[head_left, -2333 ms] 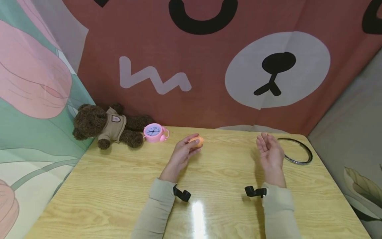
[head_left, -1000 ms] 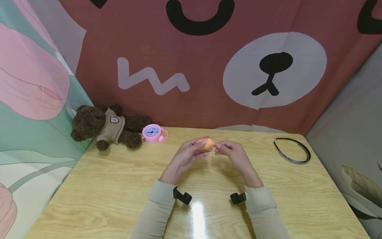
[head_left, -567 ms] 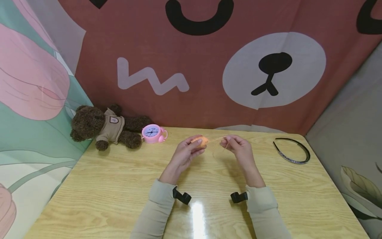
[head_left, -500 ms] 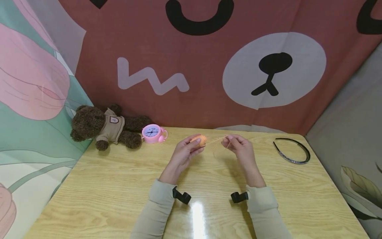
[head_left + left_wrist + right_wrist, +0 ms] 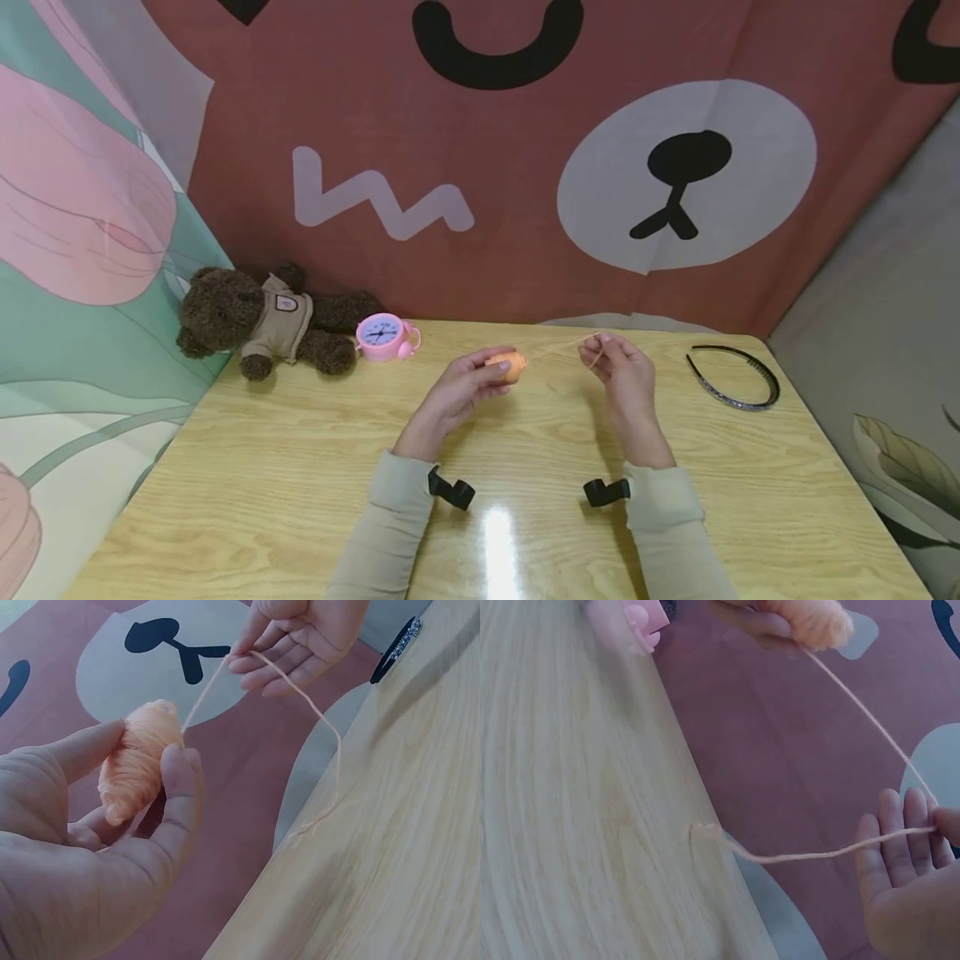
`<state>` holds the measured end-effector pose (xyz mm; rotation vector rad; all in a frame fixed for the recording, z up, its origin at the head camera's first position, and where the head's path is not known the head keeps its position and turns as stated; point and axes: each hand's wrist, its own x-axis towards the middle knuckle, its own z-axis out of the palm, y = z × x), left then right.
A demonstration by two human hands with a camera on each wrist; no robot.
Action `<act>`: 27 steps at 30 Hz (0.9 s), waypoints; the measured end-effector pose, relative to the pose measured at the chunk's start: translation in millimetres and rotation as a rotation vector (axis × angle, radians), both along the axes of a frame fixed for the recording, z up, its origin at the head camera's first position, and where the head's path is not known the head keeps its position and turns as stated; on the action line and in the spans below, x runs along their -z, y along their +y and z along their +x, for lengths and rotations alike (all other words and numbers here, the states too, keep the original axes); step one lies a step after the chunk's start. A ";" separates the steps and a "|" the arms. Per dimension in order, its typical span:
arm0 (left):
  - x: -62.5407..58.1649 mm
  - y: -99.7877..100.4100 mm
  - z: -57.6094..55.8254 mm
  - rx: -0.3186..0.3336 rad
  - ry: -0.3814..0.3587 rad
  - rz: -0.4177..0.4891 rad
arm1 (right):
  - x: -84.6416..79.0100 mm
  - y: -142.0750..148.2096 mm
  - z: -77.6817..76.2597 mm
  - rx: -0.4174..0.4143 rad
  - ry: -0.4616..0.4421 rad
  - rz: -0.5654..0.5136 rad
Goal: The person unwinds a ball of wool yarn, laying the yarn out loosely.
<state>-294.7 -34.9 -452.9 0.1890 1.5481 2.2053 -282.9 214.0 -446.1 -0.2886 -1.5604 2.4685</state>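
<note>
A small orange ball of yarn (image 5: 142, 761) is held in my left hand (image 5: 461, 393), between the thumb and the fingers. From it a strand of yarn (image 5: 870, 718) runs taut to my right hand (image 5: 628, 385), which pinches it between thumb and index finger. Past that pinch, the loose end of the strand hangs down in a curve, seen in both wrist views. The other fingers of my right hand are spread loosely. Both hands are above the far half of the wooden table (image 5: 300, 500).
A brown teddy bear (image 5: 285, 325) lies at the table's back left. Beside its legs is a pink alarm clock (image 5: 381, 335). A black glittery headband (image 5: 750, 379) lies at the back right. Printed cloth (image 5: 517, 275) hangs behind the table.
My right hand, empty at first, came to the yarn ball and took its strand. It has since drawn the strand out to the right, while my left hand kept holding the ball.
</note>
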 end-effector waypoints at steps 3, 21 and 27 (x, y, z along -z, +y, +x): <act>0.9 -0.7 0.5 0.010 0.001 -0.026 | -0.3 5.3 0.3 0.044 0.008 -0.067; -5.5 -4.4 -7.0 -0.258 -0.032 0.148 | -8.9 33.5 3.4 0.136 0.035 -0.286; -5.8 -2.8 -4.4 -0.230 -0.025 0.157 | -9.0 20.4 4.1 0.070 0.005 -0.038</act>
